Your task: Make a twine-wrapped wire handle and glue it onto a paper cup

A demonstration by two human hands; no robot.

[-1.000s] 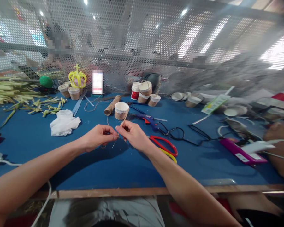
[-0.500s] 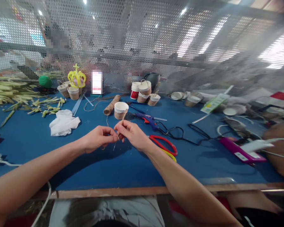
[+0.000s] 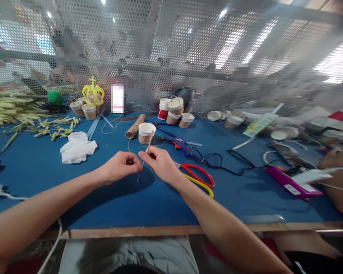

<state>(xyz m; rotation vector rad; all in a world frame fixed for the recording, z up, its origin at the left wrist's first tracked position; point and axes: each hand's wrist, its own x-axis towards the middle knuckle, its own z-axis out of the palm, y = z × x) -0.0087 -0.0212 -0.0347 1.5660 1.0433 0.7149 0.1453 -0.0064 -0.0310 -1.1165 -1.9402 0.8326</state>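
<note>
Some jute twine (image 3: 150,139) pinched above the blue table (image 3: 111,207)
Left hand (image 3: 118,167) and right hand (image 3: 162,163) nearly touch, fingertips closed on it; jute-wrapped cup (image 3: 145,137) and twine roll (image 3: 136,126) just beyond, scissors (image 3: 200,168) near right.

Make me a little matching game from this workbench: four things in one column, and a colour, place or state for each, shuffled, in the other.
Things
1. strand of twine
2. scissors
3. glue gun
4. twine roll

Descriptions
A. has one red handle and one yellow handle
B. lies just left of the white-rimmed cup in the picture
C. pinched in the person's right hand
D. blue, with a red trigger

Right pairs: 1-C, 2-A, 3-D, 4-B
</note>
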